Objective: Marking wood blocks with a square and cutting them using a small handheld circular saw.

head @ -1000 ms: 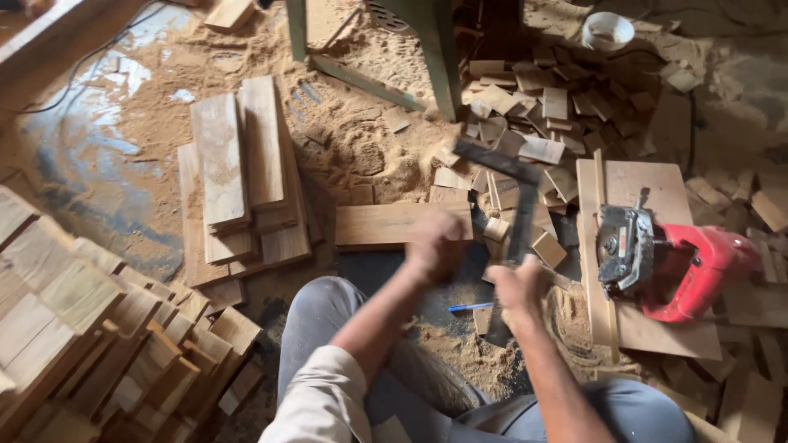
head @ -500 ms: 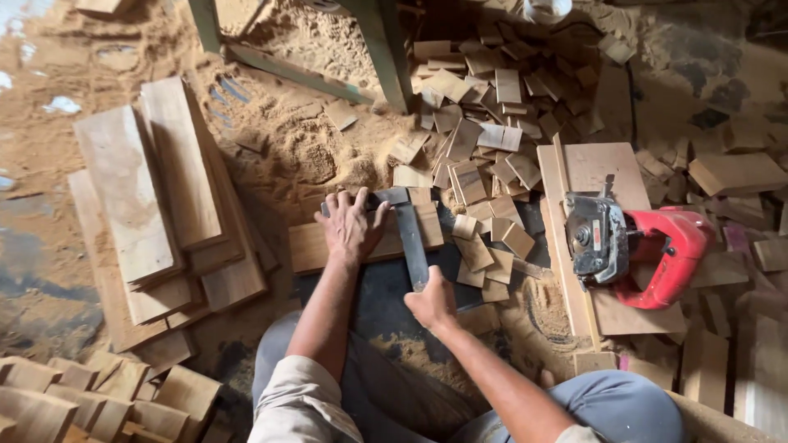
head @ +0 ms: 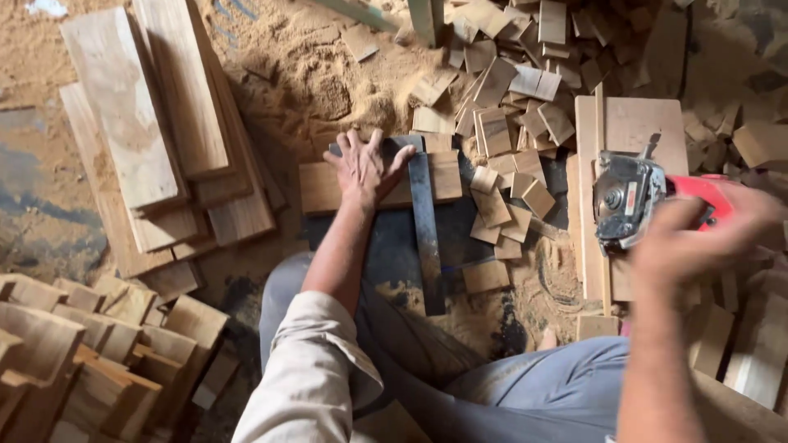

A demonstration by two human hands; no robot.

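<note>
Sawdust floor (head: 328, 74) all over. Long planks (head: 156, 123) stacked upper left. Left hand (head: 365, 168) spread flat, pressing wood board (head: 328, 187) and metal square (head: 425, 221) at middle. Small blocks (head: 509, 107) piled top middle. Right hand (head: 689, 242) blurred, open, fingers curled, reaching red power saw (head: 648, 197) at right.

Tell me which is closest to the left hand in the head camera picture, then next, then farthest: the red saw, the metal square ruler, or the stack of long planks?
1. Dark metal square ruler, touching the left hand.
2. Stack of long wooden planks, off to its left.
3. Red power saw, far right.
</note>
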